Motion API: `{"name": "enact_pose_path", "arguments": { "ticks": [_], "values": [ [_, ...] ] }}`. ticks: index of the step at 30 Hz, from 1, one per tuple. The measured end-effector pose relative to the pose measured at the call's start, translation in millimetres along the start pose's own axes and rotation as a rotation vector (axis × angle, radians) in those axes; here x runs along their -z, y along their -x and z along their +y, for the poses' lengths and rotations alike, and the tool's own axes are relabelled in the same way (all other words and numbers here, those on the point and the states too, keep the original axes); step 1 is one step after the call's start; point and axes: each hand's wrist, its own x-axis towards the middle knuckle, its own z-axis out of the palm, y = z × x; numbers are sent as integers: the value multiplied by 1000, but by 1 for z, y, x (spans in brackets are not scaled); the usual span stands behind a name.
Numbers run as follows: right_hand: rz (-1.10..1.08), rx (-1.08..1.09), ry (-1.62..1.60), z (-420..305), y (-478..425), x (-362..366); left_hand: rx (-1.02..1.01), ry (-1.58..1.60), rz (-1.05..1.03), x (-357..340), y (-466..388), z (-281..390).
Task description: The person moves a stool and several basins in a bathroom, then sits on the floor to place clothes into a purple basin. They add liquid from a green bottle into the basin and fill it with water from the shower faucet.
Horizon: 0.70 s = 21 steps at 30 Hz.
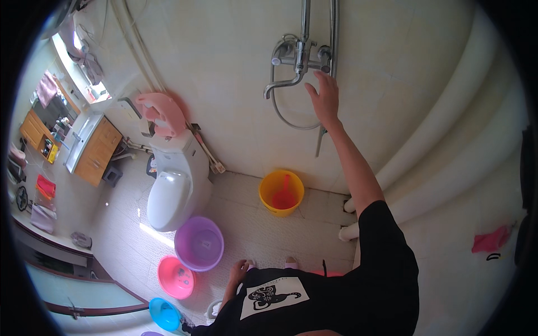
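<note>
My right hand is raised to the wall with thumb and fingers apart. Its fingertips are just under the right end of a chrome shower mixer tap; whether they touch it I cannot tell. A curved spout juts from the tap to the left of the hand, and a shower hose loops below. Low at my side hangs my left hand, loosely curled with nothing visible in it. On the floor below the tap stands a yellow bucket, with a red dipper inside.
A white toilet stands to the left, under a pink toilet seat at the wall. Purple, pink and blue basins line the floor. White pipes rise at right. A wooden vanity is far left.
</note>
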Motion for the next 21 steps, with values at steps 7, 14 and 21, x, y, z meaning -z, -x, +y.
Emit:
{"name": "enact_pose_path", "arguments": {
  "ticks": [7,14,21],
  "values": [
    [-40,110,248,20,-45,-22,110,-42,-86,47,-4,-11],
    [-269,-171,124,10,-60,-20,249,-60,-236,59,-53,-133],
    [-235,-198,189,17,-59,-25,266,-185,-181,130,-100,-116]
  ]
}}
